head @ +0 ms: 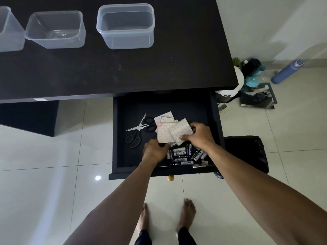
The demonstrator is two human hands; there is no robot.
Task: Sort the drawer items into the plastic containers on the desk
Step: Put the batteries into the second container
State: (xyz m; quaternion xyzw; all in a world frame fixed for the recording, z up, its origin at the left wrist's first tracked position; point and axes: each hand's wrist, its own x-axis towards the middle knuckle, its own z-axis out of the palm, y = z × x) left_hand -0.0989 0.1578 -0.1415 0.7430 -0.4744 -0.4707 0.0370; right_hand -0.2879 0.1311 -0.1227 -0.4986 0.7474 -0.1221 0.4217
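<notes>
The black drawer (120, 131) is pulled out under the dark desk (123, 71). Inside lie two pairs of scissors (138, 129), several white sticker sheets (166, 128) and a heap of batteries (184, 154). My right hand (200, 135) pinches one sheet (179, 130) by its right edge. My left hand (154, 151) grips the lower edge of another sheet (163, 134), above the batteries. On the desk stand three clear plastic containers, all with nothing in them: one at the far left (8, 32), a middle one (56, 29) and a right one (125, 25).
A round brass knob (170, 178) sticks out of the drawer front. A black bag (247, 152) sits right of the drawer. A white bin (237, 85), a blue bottle (286, 71) and clutter lie on the tiled floor beyond. My bare feet (168, 216) stand below.
</notes>
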